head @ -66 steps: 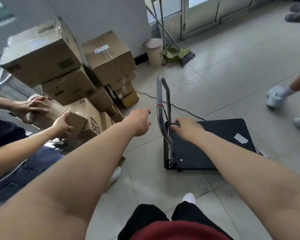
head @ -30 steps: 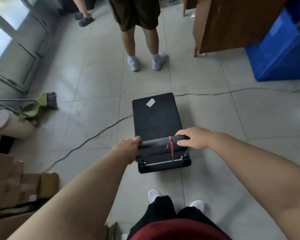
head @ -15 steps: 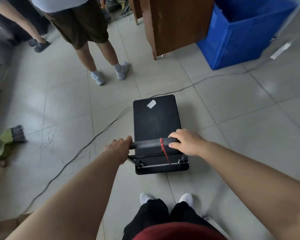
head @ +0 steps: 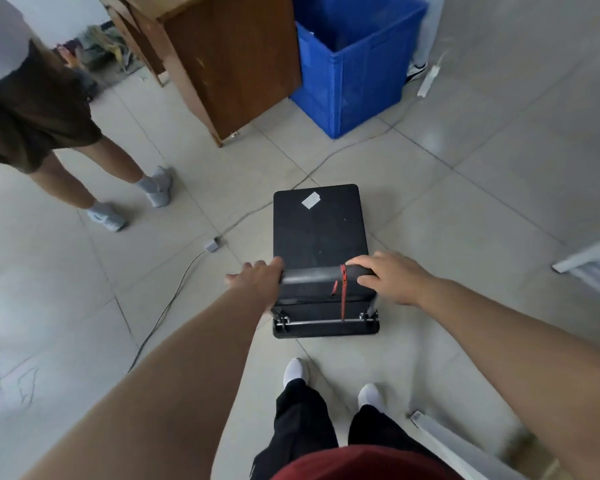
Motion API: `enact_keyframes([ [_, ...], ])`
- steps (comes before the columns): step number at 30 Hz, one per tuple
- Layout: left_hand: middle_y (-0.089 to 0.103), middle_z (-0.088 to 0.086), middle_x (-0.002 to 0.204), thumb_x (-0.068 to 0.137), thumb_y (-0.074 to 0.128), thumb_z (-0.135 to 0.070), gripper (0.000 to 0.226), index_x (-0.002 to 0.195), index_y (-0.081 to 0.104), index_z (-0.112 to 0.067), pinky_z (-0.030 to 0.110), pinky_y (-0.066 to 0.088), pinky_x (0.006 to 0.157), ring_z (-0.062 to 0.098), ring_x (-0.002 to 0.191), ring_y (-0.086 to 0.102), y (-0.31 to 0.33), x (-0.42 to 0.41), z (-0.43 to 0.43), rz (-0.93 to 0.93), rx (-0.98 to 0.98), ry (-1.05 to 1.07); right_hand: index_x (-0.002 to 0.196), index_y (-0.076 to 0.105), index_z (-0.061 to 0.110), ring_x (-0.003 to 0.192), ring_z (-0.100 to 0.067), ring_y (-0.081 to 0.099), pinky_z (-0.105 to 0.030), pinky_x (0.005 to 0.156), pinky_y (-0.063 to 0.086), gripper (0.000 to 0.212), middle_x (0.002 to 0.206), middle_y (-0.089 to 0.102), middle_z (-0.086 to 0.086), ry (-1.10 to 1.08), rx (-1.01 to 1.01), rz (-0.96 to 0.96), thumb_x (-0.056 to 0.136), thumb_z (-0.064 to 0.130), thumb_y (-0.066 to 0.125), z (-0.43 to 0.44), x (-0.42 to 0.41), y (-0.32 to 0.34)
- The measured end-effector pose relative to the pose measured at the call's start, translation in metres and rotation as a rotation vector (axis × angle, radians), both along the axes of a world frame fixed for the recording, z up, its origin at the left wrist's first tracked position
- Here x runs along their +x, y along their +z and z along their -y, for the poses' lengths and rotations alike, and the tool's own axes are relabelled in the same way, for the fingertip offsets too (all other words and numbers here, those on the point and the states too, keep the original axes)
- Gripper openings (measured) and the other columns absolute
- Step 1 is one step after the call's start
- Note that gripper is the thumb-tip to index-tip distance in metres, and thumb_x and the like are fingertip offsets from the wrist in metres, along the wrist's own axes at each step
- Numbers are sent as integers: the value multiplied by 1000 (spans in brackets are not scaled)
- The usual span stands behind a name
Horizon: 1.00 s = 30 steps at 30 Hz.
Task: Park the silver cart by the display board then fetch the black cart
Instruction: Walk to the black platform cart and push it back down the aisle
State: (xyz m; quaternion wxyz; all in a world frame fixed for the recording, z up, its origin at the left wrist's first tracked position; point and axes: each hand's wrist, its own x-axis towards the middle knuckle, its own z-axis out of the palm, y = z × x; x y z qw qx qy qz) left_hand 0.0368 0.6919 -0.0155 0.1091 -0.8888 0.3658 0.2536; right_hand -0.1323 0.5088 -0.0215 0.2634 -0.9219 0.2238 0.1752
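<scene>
The black cart point(head: 319, 230) is a flat black platform with a white sticker near its far edge, standing on the tiled floor in front of my feet. Its dark handle bar point(head: 317, 273) carries a red tie. My left hand point(head: 257, 277) is wrapped around the bar's left end. My right hand point(head: 392, 275) grips the right end, fingers curled over the bar. The silver cart and the display board are not in view.
A person in dark shorts point(head: 35, 109) stands at the left, feet point(head: 153, 188) near the cart. A brown wooden cabinet point(head: 222, 57) and a blue crate point(head: 354, 64) stand ahead. A cable point(head: 174, 299) crosses the floor. White metal frames lie at right point(head: 589, 261) and lower right point(head: 465, 448).
The cart has rolled and turned from the cardboard boxes toward the cabinet and blue crate. Both hands moved onto the handle and stay there; the standing person is now further left.
</scene>
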Motion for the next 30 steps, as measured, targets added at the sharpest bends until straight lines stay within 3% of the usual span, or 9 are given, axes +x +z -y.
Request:
enact_keyframes([
  [5, 52, 7, 113, 85, 47, 5, 44, 118, 40, -23, 56, 39, 95, 30, 110, 45, 2, 23, 43, 34, 9, -197, 125, 48, 33, 105, -25, 53, -38, 88, 42, 32, 113, 57, -2, -167, -31, -4, 94, 37, 44, 4, -7, -3],
  [12, 51, 7, 122, 81, 48, 7, 50, 123, 41, -18, 61, 25, 109, 31, 118, 43, 1, 38, 90, 76, -146, -496, 121, 47, 21, 101, -28, 53, -40, 84, 44, 29, 107, 57, -5, -420, -139, -21, 96, 35, 40, -2, -20, -9],
  [16, 46, 3, 129, 96, 43, -14, 34, 128, 41, -25, 64, 14, 113, 30, 124, 37, -12, 36, 108, -31, -271, -607, 110, 47, 17, 94, -28, 51, -36, 74, 38, 24, 95, 53, -3, -511, -213, -19, 96, 36, 40, -1, -36, -13],
  [20, 45, 3, 130, 99, 40, -23, 28, 127, 41, -27, 63, 9, 114, 30, 127, 34, -15, 31, 143, -122, -263, -662, 113, 47, 15, 93, -28, 49, -36, 77, 40, 26, 104, 55, -7, -620, -226, -15, 96, 35, 41, 11, -49, -16],
  [25, 45, 4, 128, 99, 40, -25, 26, 126, 41, -26, 60, 17, 113, 32, 122, 38, -17, 24, 190, -83, -243, -708, 129, 45, 24, 96, -27, 49, -37, 83, 42, 33, 107, 55, -7, -688, -260, 51, 97, 31, 41, 43, -56, -20],
  [30, 46, 5, 127, 98, 40, -33, 26, 122, 40, -23, 53, 26, 108, 30, 116, 41, -13, 29, 232, -17, -167, -719, 128, 48, 26, 91, -28, 52, -37, 80, 43, 34, 99, 58, -7, -686, -328, 109, 95, 29, 46, 81, -49, -24],
])
